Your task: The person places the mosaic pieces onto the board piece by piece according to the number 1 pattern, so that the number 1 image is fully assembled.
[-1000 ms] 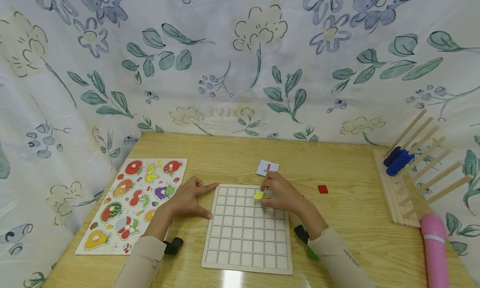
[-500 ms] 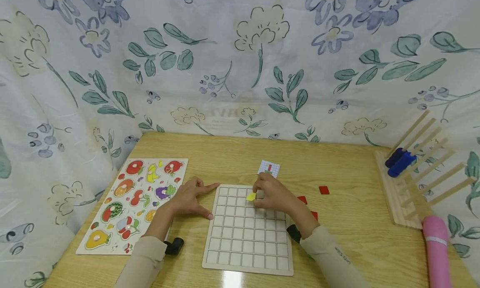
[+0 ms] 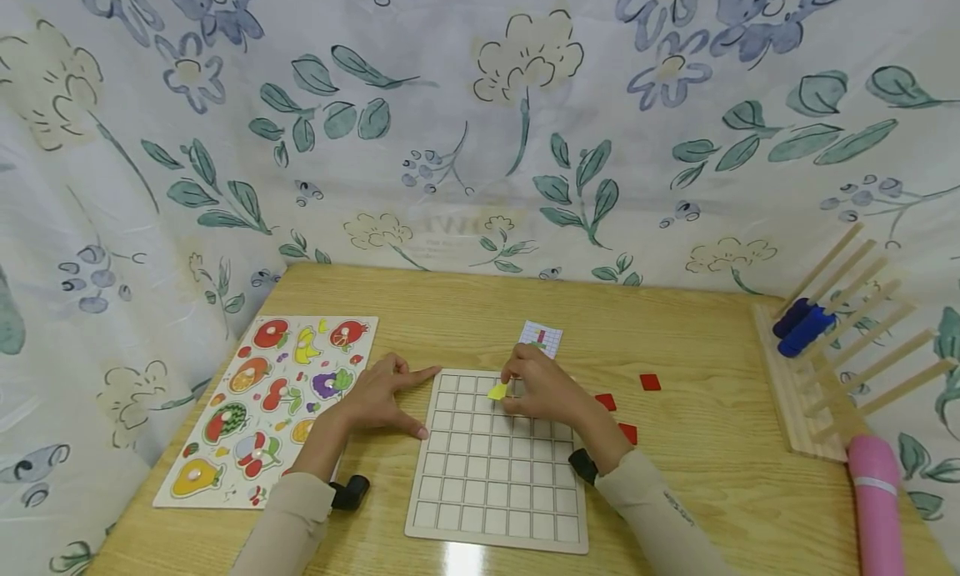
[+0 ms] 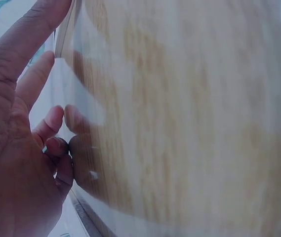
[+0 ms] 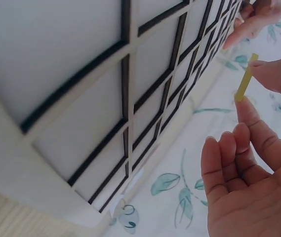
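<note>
In the head view a pale wooden grid board [image 3: 495, 539] with rows of square cells lies on the table. My right hand [image 3: 543, 384] pinches a small yellow square tile [image 3: 497, 391] between thumb and index finger, over the board's far rows. Held edge-on, that tile [image 5: 246, 77] shows as a thin strip in the right wrist view, apart from the board. With index finger and thumb stretched out, my left hand [image 3: 375, 399] touches the board's left edge near its far corner. Its other fingers are loosely bent in the left wrist view. Beyond the right hand lies a small printed grid card [image 3: 542, 336], partly covered.
Red square tiles [image 3: 650, 382] lie right of the board, some beside the right forearm. A fruit peg puzzle [image 3: 258, 409] is at the left. At the right are a wooden peg rack [image 3: 806, 418] with blue pieces and a pink tube [image 3: 874, 501]. Patterned cloth [image 3: 480, 142] stands behind.
My right hand has moved left across the far rows with the yellow tile. Red tiles by the forearm have come into view, and a green piece is now hidden. The left hand stays put.
</note>
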`<state>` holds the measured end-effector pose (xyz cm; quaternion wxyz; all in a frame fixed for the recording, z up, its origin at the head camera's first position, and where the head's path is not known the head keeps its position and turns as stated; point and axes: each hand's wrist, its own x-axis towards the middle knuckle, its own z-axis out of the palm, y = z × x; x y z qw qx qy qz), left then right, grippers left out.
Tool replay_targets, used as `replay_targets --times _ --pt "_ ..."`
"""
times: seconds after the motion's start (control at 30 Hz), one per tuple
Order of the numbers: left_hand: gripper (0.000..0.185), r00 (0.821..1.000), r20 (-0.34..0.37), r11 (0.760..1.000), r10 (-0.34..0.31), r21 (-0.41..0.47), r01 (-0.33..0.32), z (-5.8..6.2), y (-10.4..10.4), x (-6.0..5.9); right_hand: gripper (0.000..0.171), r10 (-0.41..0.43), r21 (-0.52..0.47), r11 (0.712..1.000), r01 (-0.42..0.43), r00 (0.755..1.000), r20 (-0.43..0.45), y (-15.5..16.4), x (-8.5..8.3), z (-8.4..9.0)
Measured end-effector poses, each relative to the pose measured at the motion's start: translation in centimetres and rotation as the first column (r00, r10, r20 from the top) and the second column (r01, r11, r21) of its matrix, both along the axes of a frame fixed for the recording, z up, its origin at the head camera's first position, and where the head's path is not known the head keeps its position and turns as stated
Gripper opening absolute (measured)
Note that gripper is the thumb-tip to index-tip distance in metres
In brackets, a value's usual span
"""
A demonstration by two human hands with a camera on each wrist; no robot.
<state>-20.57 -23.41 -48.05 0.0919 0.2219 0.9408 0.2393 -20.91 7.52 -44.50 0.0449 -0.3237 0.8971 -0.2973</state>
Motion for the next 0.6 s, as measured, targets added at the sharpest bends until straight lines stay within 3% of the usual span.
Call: replay_targets --times 0.27,0.6 --pt "0.1 1.0 -0.005 1.0 0.001 -0.006 -0.001 0.0 0.0 0.0 0.018 0.007 -0.031 1.0 -0.005 0.999 0.033 -0.4 -0.8 -1.0" --pt "0.099 1.0 -0.004 1.0 0.012 0.005 -0.012 0.0 0.0 0.0 0.019 0.041 0.071 0.997 -0.041 0.999 0.004 -1.6 -0.6 -0.9"
